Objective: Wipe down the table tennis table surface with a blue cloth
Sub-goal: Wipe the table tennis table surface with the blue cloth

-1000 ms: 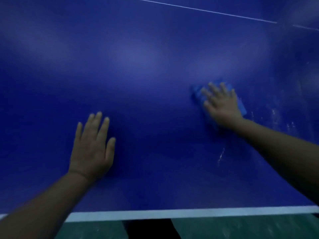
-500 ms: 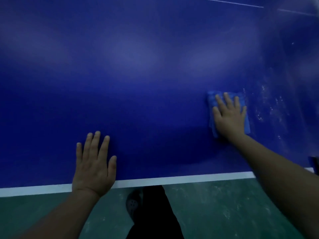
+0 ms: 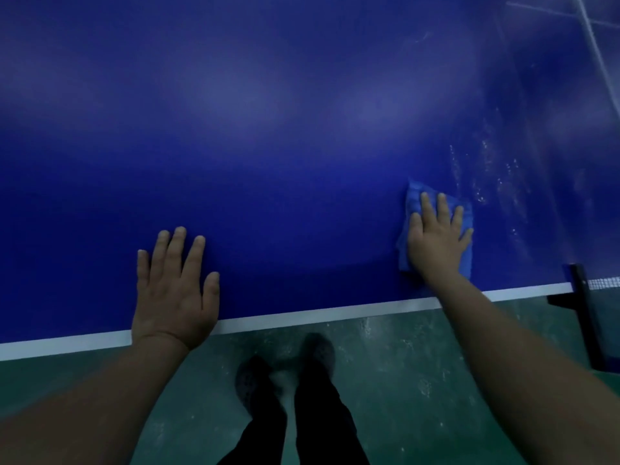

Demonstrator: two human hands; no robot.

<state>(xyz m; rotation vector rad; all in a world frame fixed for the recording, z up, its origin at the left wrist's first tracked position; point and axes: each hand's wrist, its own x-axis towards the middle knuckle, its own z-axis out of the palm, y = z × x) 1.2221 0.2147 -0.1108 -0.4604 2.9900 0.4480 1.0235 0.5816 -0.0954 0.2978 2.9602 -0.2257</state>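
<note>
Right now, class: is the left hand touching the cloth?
Apart. The head view shows the left hand flat on the table, with bare blue surface between it and the cloth under the right hand.

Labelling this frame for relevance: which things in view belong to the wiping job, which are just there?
Job:
- blue cloth, flat under the right hand
- table tennis table, white specks right of the cloth
- left hand, flat on the table by its white edge line

Just there:
- net post with net, far right
- green floor
- person's shoes
</note>
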